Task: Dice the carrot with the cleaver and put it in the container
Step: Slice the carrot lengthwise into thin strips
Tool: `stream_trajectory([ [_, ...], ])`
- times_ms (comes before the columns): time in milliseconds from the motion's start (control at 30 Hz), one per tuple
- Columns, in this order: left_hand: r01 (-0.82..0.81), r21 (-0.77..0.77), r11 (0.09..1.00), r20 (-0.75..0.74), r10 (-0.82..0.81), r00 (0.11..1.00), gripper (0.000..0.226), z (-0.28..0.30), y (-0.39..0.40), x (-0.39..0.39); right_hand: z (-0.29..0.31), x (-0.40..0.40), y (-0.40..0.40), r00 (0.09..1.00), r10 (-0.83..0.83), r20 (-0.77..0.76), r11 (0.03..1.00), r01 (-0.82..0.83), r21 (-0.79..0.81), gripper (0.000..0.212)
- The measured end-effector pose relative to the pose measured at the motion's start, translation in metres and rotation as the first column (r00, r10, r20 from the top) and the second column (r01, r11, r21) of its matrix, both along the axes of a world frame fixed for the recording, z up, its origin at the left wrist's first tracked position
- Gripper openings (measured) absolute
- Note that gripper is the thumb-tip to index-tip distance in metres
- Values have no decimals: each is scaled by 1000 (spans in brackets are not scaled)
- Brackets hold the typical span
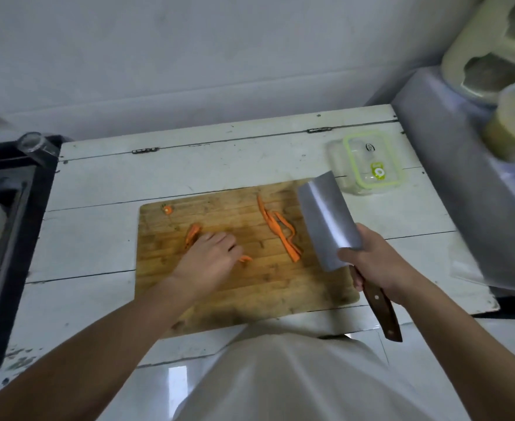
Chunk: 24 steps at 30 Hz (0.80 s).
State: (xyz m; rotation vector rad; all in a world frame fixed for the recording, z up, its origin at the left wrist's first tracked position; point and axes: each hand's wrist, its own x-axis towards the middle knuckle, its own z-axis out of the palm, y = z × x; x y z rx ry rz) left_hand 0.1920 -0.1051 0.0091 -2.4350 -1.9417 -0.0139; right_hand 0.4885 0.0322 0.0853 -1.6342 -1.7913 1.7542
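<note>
While the right hand (380,265) is gripping the cleaver (329,220) by its dark wooden handle, fingers wrapped round it and thumb lying against the blade's heel, the broad blade is tilting up above the board's (250,293) three o'clock edge. The left hand (210,256) is resting palm down near the board's centre, fingers curled over the carrot (193,233); only an orange end is showing at the hand's ten o'clock and a small bit at its three o'clock, so how tightly the fingers are closing is hard to tell. Long strips (280,232) are lying loose at two o'clock on the board, just beside the blade, and a small stub (167,209) is sitting at the board's ten o'clock corner. The container (368,162), clear with a green-rimmed lid on it, is standing on the white counter (98,192) at one o'clock from the board, apart from it.
</note>
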Motion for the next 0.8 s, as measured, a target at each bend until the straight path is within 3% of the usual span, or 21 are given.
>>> stream_trajectory([
  [200,-10,-36,999,146,15,989,44,4,51,36,5,4,-7,996,1,91,997,-8,82,19],
  [300,3,-65,998,86,3,996,36,4,81,28,12,8,-8,993,5,115,995,-17,101,19],
  [433,137,-66,988,13,-136,991,29,10,92,14,13,13,-7,991,2,131,993,-17,116,22],
  [567,16,-134,991,69,-7,998,40,5,95,-1,9,14,-8,992,24,126,992,-39,116,22],
  [800,14,-106,994,24,-11,1000,38,2,86,-4,7,13,-9,988,69,140,987,-88,132,30],
])
